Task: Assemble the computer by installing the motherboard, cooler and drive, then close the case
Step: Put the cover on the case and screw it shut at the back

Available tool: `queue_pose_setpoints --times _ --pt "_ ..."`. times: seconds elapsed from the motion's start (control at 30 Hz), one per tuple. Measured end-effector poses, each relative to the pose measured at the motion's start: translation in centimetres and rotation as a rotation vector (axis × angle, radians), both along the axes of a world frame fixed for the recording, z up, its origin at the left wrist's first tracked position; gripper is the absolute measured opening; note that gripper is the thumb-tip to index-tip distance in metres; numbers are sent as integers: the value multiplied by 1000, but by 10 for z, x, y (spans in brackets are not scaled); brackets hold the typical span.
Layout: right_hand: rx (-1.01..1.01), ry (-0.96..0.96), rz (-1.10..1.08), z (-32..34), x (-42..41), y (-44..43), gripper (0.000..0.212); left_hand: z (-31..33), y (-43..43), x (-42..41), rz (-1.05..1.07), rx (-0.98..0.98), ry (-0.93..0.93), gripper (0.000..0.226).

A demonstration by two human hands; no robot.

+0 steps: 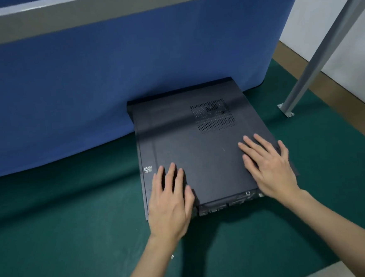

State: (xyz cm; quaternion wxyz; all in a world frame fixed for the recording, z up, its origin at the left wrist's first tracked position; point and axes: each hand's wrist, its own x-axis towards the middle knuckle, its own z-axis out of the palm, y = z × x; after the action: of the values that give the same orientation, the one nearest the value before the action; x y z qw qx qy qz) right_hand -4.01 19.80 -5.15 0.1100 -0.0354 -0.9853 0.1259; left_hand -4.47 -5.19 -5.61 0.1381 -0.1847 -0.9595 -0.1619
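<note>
Now, case (223, 207): it lies flat on its side at the far edge of the green mat (64, 222), its far end tucked against the blue drape (87, 91). That leaves the broad side facing up at you and gives the case something to butt against when you push.
Panel (195, 154): the dark side cover sits on top of the case and covers the opening, so nothing inside shows. By my reading the motherboard, cooler and drive are done and you are on the closing step.
Vents (213, 115): two perforated patches sit toward the panel's far right corner, well clear of your palms.
Left hand (171, 202): it is open, fingers straight and slightly spread, pressed flat on the panel's near left corner, with the heel of the palm over the near edge. It grips nothing; it likely holds that corner down in its track.
Right hand (270, 166): also open and flat, fingers fanned across the near right corner, the little finger out at the right edge. It holds nothing either.
Why both palms: even pressure at two corners keeps the panel level as it slides home.
Near edge: a strip of the case's end face shows below the panel. I cannot tell whether the panel is fully seated, and I see no screws.
Sticker (148, 169): a small pale patch sits on the left edge strip, just beyond your left fingertips.
Leg (314, 64): a grey metal post stands at the mat's right edge, well apart from the case.
</note>
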Motion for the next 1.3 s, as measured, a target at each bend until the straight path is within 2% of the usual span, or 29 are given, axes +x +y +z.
queue_pose_setpoints --times 0.07,0.1,0.2,0.27,0.33,0.4,0.5,0.53,0.87,0.93,1.07,1.2,1.3 --pt "-6 23 -4 0 2 -2 40 -2 -16 4 34 170 61 37" --pt "-9 61 -6 -1 4 -4 38 -5 -28 6 128 243 87 33" --pt "44 337 26 -8 24 -23 32 -28 -70 21 505 405 112 22" --pt "67 495 107 -18 48 -49 19 -48 -87 40 603 413 27 13" --pt "14 518 237 -32 70 -78 10 -68 -93 58 547 355 -114 11" --pt "-29 423 332 -48 85 -100 10 -81 -92 75 374 282 -249 12" --pt "-56 261 322 -67 95 -111 7 -93 -89 91 24 67 -309 24" --pt "-62 225 297 -71 97 -111 6 -96 -87 93 -33 16 -308 28" --pt "-96 24 141 -80 113 -89 15 -94 -72 84 -49 -71 -223 24" --pt "-153 15 114 -75 116 -86 13 -88 -61 84 -60 10 -245 20" --pt "-268 52 1 -57 120 -75 11 -60 -8 90 -111 313 -405 8" --pt "-290 9 -336 -42 126 -35 15 -24 64 89 -120 643 -574 6" --pt "-306 -52 -555 -40 123 10 12 -2 112 84 -1 912 -756 10"
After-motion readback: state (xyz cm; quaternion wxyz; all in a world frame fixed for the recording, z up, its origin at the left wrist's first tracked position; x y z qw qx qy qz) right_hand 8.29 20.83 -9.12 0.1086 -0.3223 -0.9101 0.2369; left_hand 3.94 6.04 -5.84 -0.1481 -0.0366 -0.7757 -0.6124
